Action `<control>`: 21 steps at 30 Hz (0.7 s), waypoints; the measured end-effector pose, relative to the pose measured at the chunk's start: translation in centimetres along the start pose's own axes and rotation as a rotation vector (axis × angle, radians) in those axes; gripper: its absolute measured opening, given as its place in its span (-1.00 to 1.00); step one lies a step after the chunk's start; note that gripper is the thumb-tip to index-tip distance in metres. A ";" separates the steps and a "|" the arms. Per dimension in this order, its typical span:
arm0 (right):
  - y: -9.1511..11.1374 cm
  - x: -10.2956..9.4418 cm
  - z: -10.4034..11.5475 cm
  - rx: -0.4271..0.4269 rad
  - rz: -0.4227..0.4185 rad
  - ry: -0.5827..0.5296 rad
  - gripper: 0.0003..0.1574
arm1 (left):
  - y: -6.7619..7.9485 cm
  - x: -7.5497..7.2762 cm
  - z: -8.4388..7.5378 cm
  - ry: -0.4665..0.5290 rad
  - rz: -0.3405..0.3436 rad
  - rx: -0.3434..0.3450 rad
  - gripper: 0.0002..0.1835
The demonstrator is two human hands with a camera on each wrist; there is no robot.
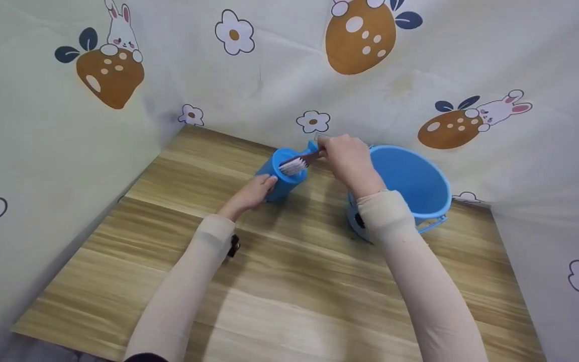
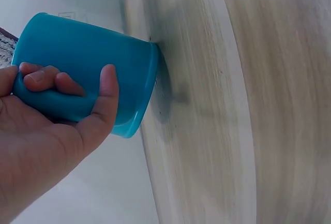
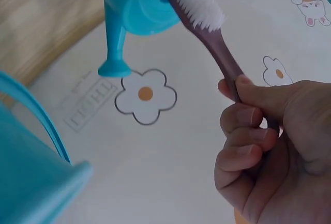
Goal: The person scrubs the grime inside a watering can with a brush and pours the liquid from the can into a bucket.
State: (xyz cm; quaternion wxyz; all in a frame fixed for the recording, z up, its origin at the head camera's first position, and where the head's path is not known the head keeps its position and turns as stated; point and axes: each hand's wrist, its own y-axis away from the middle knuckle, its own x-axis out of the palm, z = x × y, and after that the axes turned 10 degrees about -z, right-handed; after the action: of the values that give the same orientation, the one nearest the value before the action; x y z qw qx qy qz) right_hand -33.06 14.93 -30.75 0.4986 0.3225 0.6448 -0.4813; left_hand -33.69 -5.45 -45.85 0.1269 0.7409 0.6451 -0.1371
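My left hand (image 1: 255, 193) grips a small blue watering can (image 1: 280, 190) by its handle, fingers curled through it in the left wrist view. The can leans, its round opening facing up toward me and its short spout (image 3: 114, 53) pointing away from the hand. In my right hand (image 1: 346, 160) is a scrub brush (image 3: 222, 53) with a dark purple handle, pinched between thumb and curled fingers. The brush's white bristles (image 1: 293, 166) lie at the can's opening, its tip overlapping the inside of the rim in the right wrist view.
A blue bucket (image 1: 409, 173) with a swing handle stands on the wood-patterned tabletop (image 1: 269, 286), close by my right forearm. A small black object (image 1: 233, 246) shows beside my left wrist. Patterned cloth walls (image 1: 269, 85) rise behind and along both sides.
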 end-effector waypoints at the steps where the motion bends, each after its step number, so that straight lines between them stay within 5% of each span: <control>1: -0.2 -0.1 0.0 -0.020 0.003 0.018 -0.80 | 0.0 0.0 0.0 -0.007 -0.003 0.010 -0.65; 13: -2.1 -0.3 0.6 -0.187 0.031 0.100 -0.72 | 0.0 -0.3 0.3 0.059 -0.015 -0.059 -0.67; 21: -3.0 -0.7 0.7 -0.334 0.013 0.170 -0.64 | -0.3 -0.3 0.5 0.039 -0.023 -0.041 -0.66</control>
State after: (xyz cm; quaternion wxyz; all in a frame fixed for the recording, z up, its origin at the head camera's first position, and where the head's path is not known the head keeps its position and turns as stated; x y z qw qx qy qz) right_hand -35.29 13.36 -29.20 0.4919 0.2790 0.7535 -0.3353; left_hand -34.06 -5.84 -46.21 0.1280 0.7331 0.6587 -0.1108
